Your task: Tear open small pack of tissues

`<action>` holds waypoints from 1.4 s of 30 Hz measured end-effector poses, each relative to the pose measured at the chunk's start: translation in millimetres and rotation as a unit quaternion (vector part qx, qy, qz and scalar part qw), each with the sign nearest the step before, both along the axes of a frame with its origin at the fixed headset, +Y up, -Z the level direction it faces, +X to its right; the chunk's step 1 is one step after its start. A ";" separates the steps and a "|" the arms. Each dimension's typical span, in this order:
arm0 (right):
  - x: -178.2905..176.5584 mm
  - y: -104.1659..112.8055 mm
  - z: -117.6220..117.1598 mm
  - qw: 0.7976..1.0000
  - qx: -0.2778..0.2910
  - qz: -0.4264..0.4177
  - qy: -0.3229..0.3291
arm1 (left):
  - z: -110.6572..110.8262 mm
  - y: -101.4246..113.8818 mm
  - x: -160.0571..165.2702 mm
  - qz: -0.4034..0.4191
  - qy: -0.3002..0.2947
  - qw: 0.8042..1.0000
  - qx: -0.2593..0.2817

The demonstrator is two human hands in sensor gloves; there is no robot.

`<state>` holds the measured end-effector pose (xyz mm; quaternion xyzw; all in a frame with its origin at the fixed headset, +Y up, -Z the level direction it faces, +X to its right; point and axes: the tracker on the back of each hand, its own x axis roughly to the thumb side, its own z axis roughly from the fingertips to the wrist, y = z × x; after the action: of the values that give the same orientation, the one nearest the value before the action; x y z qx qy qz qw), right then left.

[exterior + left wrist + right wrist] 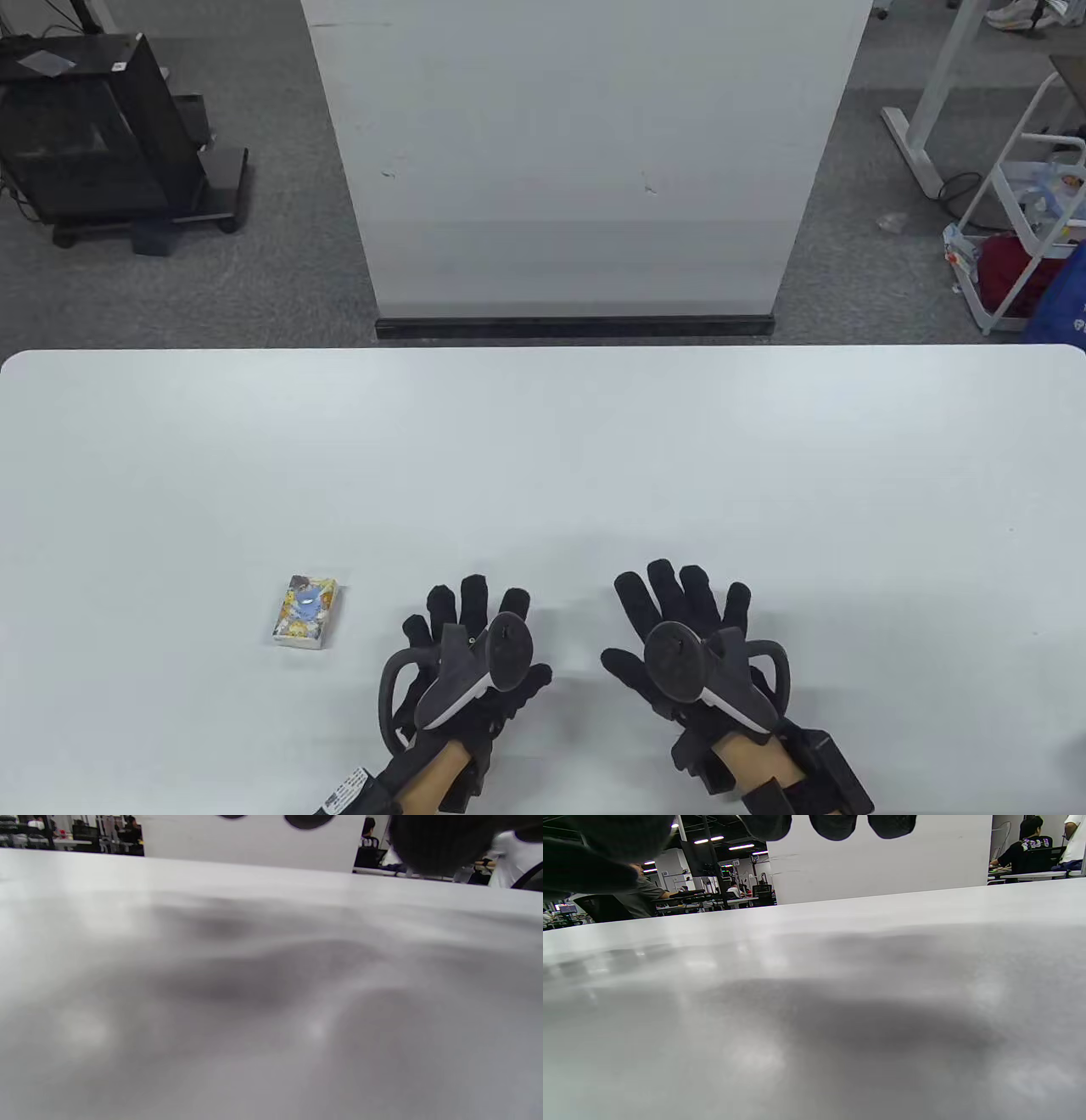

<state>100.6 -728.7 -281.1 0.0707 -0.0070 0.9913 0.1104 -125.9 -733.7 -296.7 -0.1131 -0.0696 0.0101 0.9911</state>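
Both hands lie spread flat on the worktop point(543, 441), so the left hand point(467, 645) should reach left to the tissue pack point(306, 611) in the lower left, and the right hand point(691, 637) should help tear it.

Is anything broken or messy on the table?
Nothing stands out. The tissue pack lies flat on the white table, unopened as far as the table view shows, a little to the left of the left hand. Both hands, left and right hand, are spread open, touching nothing else.
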 end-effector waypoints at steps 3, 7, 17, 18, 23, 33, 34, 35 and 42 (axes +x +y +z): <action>-4.0 -1.9 -0.2 1.000 -0.014 0.001 0.004 | 0.6 -1.9 3.6 -0.002 -0.006 1.000 -0.004; -2.1 -0.5 -1.6 1.000 -0.009 -0.003 0.001 | 0.6 4.3 5.2 0.001 -0.009 1.000 0.012; 0.7 2.6 -0.9 1.000 0.001 -0.002 -0.002 | -16.3 26.4 -50.8 0.038 0.103 0.991 0.076; 0.3 2.9 -0.6 1.000 0.002 -0.003 -0.001 | -18.4 28.3 -59.3 0.041 0.120 0.989 0.078; -1.3 2.2 -0.1 1.000 0.001 0.001 0.003 | -23.6 39.1 -92.0 0.062 0.181 0.977 0.099; -1.4 3.2 0.1 1.000 0.010 0.004 0.008 | -34.6 32.8 -155.8 0.061 0.323 0.941 0.081; -1.3 3.3 0.5 1.000 0.011 0.005 0.007 | -35.1 30.4 -162.1 0.057 0.339 0.936 0.075; -1.3 3.5 0.7 1.000 0.013 0.007 0.007 | -35.4 28.8 -168.0 0.054 0.353 0.932 0.068; -1.3 3.3 0.8 1.000 0.011 0.007 0.008 | -39.6 13.2 -187.1 0.029 0.411 0.910 0.035</action>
<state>99.2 -725.4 -280.3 0.0797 -0.0164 0.9914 0.1029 -313.0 -720.5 -336.4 -0.0616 0.3407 0.0816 0.9346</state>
